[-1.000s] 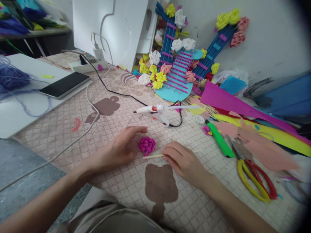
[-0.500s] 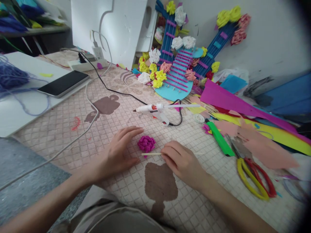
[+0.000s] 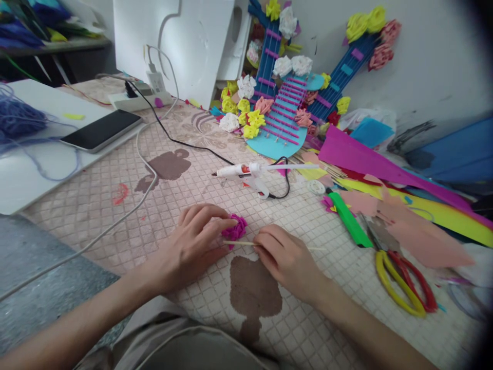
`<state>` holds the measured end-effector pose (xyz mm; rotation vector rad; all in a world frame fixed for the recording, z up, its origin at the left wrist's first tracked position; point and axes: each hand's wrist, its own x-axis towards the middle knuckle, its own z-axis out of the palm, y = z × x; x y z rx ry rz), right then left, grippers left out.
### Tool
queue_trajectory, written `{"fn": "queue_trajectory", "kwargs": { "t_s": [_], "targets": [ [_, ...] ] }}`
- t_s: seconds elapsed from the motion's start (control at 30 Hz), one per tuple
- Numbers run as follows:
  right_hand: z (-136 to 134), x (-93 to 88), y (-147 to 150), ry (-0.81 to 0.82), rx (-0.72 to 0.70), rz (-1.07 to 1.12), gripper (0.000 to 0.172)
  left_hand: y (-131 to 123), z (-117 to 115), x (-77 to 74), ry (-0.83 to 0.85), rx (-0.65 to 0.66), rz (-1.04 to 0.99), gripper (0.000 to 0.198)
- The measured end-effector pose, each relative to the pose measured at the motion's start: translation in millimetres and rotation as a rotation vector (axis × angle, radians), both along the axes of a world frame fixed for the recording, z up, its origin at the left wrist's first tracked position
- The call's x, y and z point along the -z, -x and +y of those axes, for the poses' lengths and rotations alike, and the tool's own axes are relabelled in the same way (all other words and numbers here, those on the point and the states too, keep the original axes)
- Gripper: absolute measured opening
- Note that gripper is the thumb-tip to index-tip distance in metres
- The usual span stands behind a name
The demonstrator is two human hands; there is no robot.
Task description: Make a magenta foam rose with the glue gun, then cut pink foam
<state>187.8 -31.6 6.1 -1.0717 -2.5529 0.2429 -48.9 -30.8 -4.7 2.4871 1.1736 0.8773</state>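
A magenta paper flower (image 3: 239, 228) lies on the tablecloth in front of me. My left hand (image 3: 200, 234) is curled against its left side, the fingertips over its upper edge and the thumb low beside it. Between the thumb and fingers of my right hand (image 3: 287, 257) is a thin pale wooden stick (image 3: 238, 243). It runs sideways, one end just below the flower and the other emerging to the right of the hand. Beyond both hands lies a white hot glue gun (image 3: 246, 172) with a long glue stick in its back.
Scissors (image 3: 402, 282) and a green utility knife (image 3: 351, 221) lie to the right, beside coloured paper sheets (image 3: 385, 159). Behind stand blue paper guitars (image 3: 283, 118) with paper flowers. At left are a phone (image 3: 102, 131), purple yarn (image 3: 19, 121) and a white cable (image 3: 111, 234).
My left hand has closed in from the left, its fingers now over the flower's edge. The flower sits very slightly further right. My right hand still holds the stick, almost unmoved.
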Motion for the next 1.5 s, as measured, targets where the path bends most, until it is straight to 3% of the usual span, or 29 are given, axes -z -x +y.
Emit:
{"fn": "queue_trajectory", "kwargs": {
  "t_s": [0.17, 0.63, 1.17, 1.5],
  "targets": [
    [-0.9, 1.5, -0.4, 0.025, 0.012, 0.016, 0.016, 1.4, -1.0, -1.2, -0.128, 0.063, 0.133, 0.016],
    [-1.5, 1.9, 1.0, 0.035, 0.015, -0.017, 0.015, -0.2, -2.3, 1.2, -0.250, 0.074, 0.178, 0.009],
    [-5.3, 8.8, 26.6, -0.123, 0.045, -0.002, 0.014, -11.3, -2.6, 0.8, -0.153, 0.028, 0.063, 0.009],
    [-2.7, 11.1, 25.9, -0.169, 0.026, -0.067, 0.014, -15.0, -8.0, -3.9, -0.110, -0.034, 0.050, 0.005]
  ]
}}
